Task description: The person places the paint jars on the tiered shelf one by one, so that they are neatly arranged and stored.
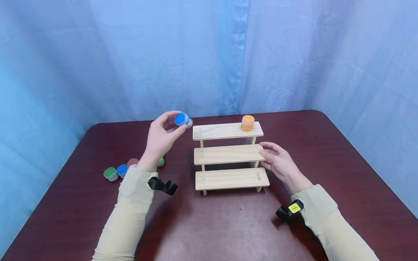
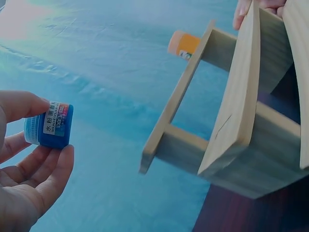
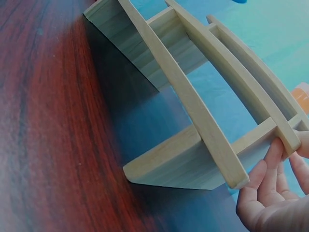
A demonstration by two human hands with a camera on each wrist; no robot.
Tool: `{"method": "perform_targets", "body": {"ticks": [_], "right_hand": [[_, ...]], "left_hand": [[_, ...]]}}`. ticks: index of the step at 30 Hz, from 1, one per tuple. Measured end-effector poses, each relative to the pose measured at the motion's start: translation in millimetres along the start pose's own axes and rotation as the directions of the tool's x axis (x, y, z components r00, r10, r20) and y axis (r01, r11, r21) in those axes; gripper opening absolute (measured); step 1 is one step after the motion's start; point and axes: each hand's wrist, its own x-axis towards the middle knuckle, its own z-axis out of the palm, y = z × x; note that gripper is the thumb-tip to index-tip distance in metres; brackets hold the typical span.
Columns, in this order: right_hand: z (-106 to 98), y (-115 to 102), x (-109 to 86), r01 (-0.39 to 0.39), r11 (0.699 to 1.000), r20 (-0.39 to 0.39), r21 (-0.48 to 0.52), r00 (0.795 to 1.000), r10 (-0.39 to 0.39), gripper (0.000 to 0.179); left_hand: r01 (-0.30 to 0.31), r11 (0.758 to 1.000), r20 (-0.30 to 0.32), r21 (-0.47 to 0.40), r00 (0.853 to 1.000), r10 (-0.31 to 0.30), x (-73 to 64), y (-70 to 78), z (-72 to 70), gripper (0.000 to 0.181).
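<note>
Held between the thumb and fingers of my left hand [image 1: 161, 135] is a small blue paint jar [image 1: 181, 119], up in the air just left of the top step. The left wrist view shows the printed label on this jar [image 2: 57, 123] and its clear end. A three-step wooden display stand [image 1: 228, 155] stands on the table. My right hand [image 1: 280, 163] grips the right end of its middle step, thumb on top; in the right wrist view its fingertips [image 3: 276, 150] touch the wood. An orange paint jar [image 1: 248, 123] sits at the right of the top step.
Left of the stand, a green-lidded jar [image 1: 111, 174], a blue-lidded jar [image 1: 122, 170] and a red-brown-lidded jar [image 1: 132, 162] stand close together. Another green jar [image 1: 161, 162] is partly hidden behind my left wrist. Blue curtains [image 1: 163, 54] surround the dark red table [image 1: 228, 221].
</note>
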Motion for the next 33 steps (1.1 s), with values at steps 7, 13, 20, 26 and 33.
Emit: {"method": "perform_targets", "body": {"ticks": [7,13,20,26,33], "right_hand": [[0.8,-1.0,0.6,0.007,0.998,0.001,-0.060,1.000,-0.007,0.038],[0.8,-1.5,2.1,0.004,0.998,-0.001,-0.066,1.000,-0.004,0.057],[2.3,0.7,4.5,0.001,1.000,0.011,-0.013,1.000,-0.001,0.055],[4.2,1.5,5.1,0.003,1.000,0.012,0.001,1.000,-0.003,0.052],[6.4,1.4,5.2,0.005,1.000,0.008,-0.030,1.000,-0.005,0.053]], "left_hand": [[0.006,1.000,0.031,-0.004,0.999,-0.006,7.2,-0.8,21.6,0.041],[0.015,1.000,0.079,0.013,0.997,-0.016,18.4,-4.9,45.1,0.040],[0.030,0.998,0.114,0.056,0.993,-0.036,26.4,-6.4,65.2,0.041],[0.031,0.995,0.144,0.095,0.989,-0.044,33.0,-4.9,76.5,0.042],[0.017,0.990,0.185,0.138,0.982,-0.042,37.8,-1.1,87.1,0.043]]}}
